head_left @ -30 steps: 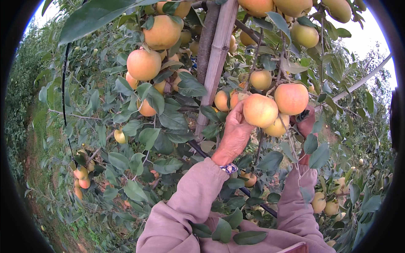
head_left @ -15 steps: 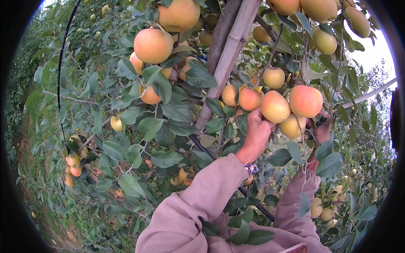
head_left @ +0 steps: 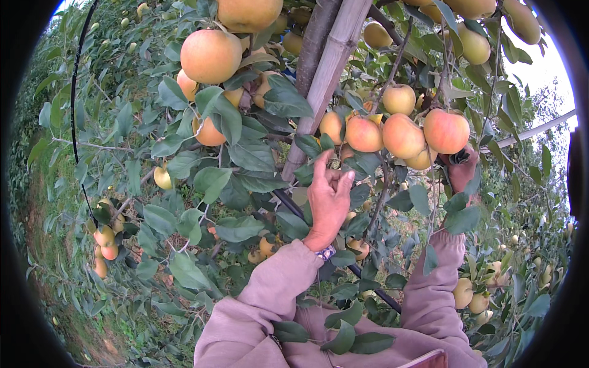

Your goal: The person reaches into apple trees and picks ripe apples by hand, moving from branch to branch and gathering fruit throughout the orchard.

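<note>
My left hand (head_left: 328, 199) is raised below a row of apples with thumb and index finger apart. Its index fingertip is at a small green leaf (head_left: 308, 145), and nothing shows in its grasp. To the right hang a red-blushed apple (head_left: 364, 134), a yellow-orange apple (head_left: 403, 136), a pinker apple (head_left: 446, 132) and a partly hidden yellow apple (head_left: 421, 159). Beside the pinker one, my right hand (head_left: 463, 172) is closed around something dark, perhaps crumpled leaves. Foliage covers part of that hand.
A slanting wooden pole (head_left: 325, 80) runs beside the tree trunk (head_left: 315, 52). Larger apples hang at upper left, including a pale orange one (head_left: 211, 56). A black hose (head_left: 288, 202) crosses behind my left hand. A thin black line (head_left: 73, 104) hangs at far left.
My left hand has come away from the apple cluster, moving left and down, and its fingers have spread. My right hand stays by the cluster. The view has shifted slightly.
</note>
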`<state>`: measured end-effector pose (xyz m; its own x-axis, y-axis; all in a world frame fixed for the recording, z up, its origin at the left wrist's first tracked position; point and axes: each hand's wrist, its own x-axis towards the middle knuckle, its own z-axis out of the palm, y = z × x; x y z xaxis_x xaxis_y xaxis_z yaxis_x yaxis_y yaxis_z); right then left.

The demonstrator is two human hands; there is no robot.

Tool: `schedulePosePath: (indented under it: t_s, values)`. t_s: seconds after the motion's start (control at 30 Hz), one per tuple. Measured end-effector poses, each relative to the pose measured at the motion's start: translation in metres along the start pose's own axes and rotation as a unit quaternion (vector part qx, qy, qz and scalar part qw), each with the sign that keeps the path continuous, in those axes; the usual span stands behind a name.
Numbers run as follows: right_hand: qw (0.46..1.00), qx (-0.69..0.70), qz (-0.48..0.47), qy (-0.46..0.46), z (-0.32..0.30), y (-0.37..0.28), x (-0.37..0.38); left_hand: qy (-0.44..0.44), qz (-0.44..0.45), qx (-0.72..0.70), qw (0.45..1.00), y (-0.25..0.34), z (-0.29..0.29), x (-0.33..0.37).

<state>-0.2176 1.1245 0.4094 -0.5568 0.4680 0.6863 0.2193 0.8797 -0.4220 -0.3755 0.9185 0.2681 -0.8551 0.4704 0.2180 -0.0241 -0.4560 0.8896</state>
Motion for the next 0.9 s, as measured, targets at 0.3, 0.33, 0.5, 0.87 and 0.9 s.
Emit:
schedulePosePath:
  t_s: [0.3, 0.33, 0.5, 0.87, 0.9]
  values:
    - [0.952, -0.015, 0.006, 0.306, 0.018, 0.013, -0.038, -0.008, -0.029, 0.102, 0.994, -0.014, 0.012, 0.033]
    - [0.948, 0.054, 0.015, 0.313, 0.021, -0.001, -0.048, -0.013, -0.019, 0.142, 0.99, -0.013, 0.008, 0.034]
    - [0.934, 0.175, 0.129, 0.285, 0.042, -0.032, -0.128, -0.04, 0.112, 0.228, 0.966, -0.004, 0.002, 0.032]
    - [0.898, 0.32, 0.297, 0.055, 0.122, -0.085, -0.176, -0.089, 0.193, 0.325, 0.922, 0.002, -0.029, 0.039]
    - [0.896, 0.327, 0.292, 0.069, 0.125, -0.087, -0.174, -0.115, 0.169, 0.32, 0.925, 0.01, -0.036, 0.037]
